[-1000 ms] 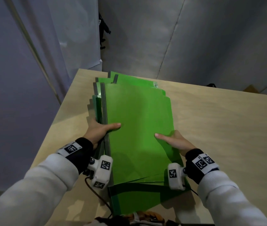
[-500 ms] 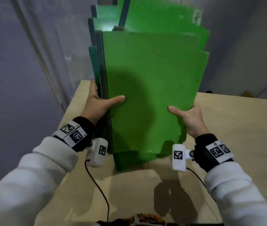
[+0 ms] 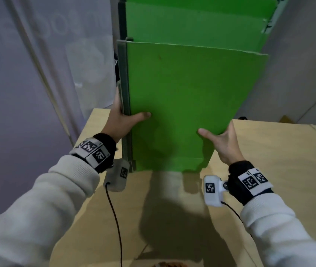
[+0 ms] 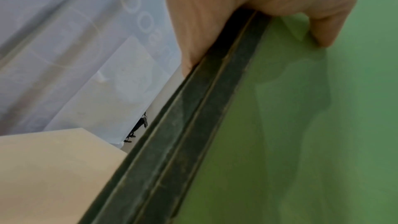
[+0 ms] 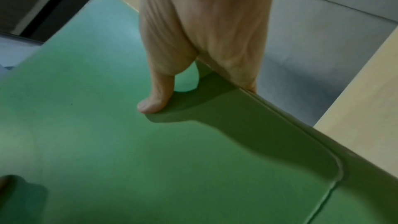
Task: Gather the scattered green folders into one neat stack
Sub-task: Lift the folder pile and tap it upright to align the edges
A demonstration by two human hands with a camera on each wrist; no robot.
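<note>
Both hands clamp the green folders [image 3: 188, 97] upright on the table [image 3: 280, 162], left hand [image 3: 121, 122] gripping the spines, right hand [image 3: 224, 142] the open edge, thumbs in front, probably to square the bottom edges

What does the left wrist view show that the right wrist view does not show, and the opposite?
Only the left wrist view shows the dark spines of the green folders, side by side, with the left hand gripping that edge. Only the right wrist view shows the thin open edges, not quite flush, and the right hand with its thumb on the front cover. Both show the front cover and the wooden table.
</note>
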